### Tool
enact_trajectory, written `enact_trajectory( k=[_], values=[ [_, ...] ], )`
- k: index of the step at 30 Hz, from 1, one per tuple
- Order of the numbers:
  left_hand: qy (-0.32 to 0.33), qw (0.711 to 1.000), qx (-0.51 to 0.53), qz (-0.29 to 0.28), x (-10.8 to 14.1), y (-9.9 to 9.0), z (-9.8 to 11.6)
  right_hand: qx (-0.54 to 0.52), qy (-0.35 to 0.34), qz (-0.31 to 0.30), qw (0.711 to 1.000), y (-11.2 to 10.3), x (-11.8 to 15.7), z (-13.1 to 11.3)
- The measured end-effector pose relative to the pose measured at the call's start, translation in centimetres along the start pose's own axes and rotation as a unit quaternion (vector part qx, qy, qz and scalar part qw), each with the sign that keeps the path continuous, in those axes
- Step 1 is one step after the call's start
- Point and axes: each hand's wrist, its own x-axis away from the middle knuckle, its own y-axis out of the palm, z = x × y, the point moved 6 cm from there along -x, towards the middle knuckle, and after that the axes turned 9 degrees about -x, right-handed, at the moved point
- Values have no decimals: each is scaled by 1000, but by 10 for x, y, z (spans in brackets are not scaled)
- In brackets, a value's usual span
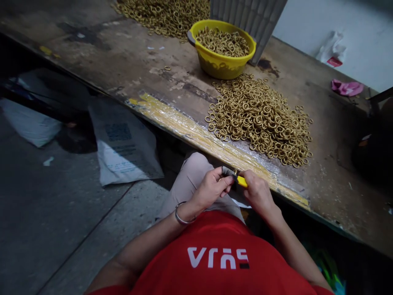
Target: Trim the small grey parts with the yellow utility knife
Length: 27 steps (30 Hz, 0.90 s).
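Observation:
My left hand (pixel 212 187) is closed in front of my lap, with a grey and black covering (pixel 227 171) on a fingertip. Between its fingers a small part of a brass-coloured ring (pixel 235 172) shows. My right hand (pixel 258 192) is wrapped round a yellow-handled tool (pixel 242 181), perhaps a cutter knife. Its dark front end meets the left fingertips, and I cannot make out a blade. Just beyond both hands, a large pile of brass-coloured rings (pixel 264 116) lies on the worn wooden table (pixel 325 164).
Behind the pile stands a yellow basin (pixel 225 65) filled with rings, beside a grey ribbed panel (pixel 245 12). Another ring heap (pixel 172 16) lies farther back. Shiny tape (pixel 196 131) covers the table's near edge. A white sack (pixel 123 143) sits on the floor at left.

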Motion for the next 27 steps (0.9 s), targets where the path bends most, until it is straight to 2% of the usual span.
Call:
enact_trajectory(
  k=[6,8,10,12,13,16,18,21,23,25,27],
  values=[
    [55,989,-134,1,0,-9,11,62,-11,6,998,3,-10,-2],
    [69,986,-148,11,3,-13,20,106,34,-6,994,1,-18,8],
    [79,985,-154,-6,7,-14,29,149,122,-11,981,-6,-26,29],
    [87,982,-161,-40,10,-11,32,172,193,8,966,-17,-34,50],
    [90,980,-168,-53,10,-8,30,174,195,30,965,-23,-38,56],
    [94,973,-201,-56,-2,-1,9,178,147,90,969,-33,-54,60],
    [94,962,-252,-42,-15,6,-13,189,128,96,969,-32,-65,60],
    [88,916,-389,-40,-33,19,-44,203,133,76,967,-27,-79,62],
    [86,898,-430,-41,-40,25,-55,188,133,82,970,-27,-83,65],
    [87,892,-441,-43,-43,27,-60,118,120,115,979,-31,-82,67],
    [90,888,-450,-43,-44,26,-60,-23,106,148,983,-33,-76,67]
  ],
)
